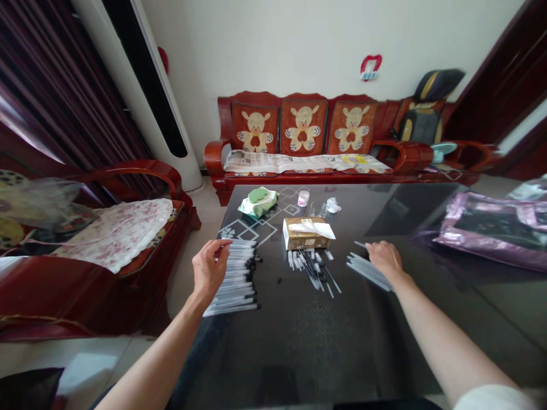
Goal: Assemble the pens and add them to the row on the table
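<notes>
My left hand [210, 267] is at the far end of a row of pens [237, 285], its thumb and forefinger curled together at the end of the farthest pen [243, 242]. These pens have pale, see-through barrels and mostly black tips pointing right. On the right, my right hand [385, 259] lies over a small bunch of pale, empty-looking pen barrels [368, 271]. Its fingers pinch one barrel [360, 244], whose end sticks out to the left. Between the hands is a loose pile of thin black-and-clear pen refills and whitish caps [314, 267].
A gold tissue box [307, 233] stands behind the middle pile. Farther back are green wet wipes [258, 202], a small white-pink cup [303, 197] and crumpled tissue [333, 205]. A purple bag [491, 230] lies at right. A small black piece [279, 280] rests on the dark table [307, 341].
</notes>
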`<state>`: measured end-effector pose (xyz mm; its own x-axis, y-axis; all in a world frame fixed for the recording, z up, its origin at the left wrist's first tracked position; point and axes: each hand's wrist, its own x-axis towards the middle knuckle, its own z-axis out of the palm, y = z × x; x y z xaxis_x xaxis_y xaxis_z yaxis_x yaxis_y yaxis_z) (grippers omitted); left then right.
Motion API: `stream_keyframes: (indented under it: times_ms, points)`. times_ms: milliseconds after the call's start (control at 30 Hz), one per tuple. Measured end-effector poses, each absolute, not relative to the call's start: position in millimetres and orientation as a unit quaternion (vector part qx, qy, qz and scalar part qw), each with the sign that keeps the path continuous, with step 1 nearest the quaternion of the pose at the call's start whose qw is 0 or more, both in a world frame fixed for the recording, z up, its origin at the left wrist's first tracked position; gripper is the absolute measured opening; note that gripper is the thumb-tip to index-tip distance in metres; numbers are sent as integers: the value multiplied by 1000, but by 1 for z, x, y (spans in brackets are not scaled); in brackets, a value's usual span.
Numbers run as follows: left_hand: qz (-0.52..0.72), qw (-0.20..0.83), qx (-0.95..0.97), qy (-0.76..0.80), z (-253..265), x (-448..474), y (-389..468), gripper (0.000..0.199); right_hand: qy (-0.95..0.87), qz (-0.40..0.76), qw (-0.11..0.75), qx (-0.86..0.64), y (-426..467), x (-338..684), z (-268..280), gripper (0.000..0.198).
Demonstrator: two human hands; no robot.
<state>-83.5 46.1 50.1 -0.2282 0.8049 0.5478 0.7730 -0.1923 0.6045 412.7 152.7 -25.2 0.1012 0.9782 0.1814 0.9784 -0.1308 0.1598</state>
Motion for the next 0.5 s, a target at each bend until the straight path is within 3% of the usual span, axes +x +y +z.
stream_keyframes:
  times_ms: [233,500]
  points:
    - [480,49,625,614,56,-79,37,24,-728,-129,75,-669,83,397,-32,52]
    - [470,71,635,609,57,-73,31,24,-749,-150,76,-641,48,351,-34,39]
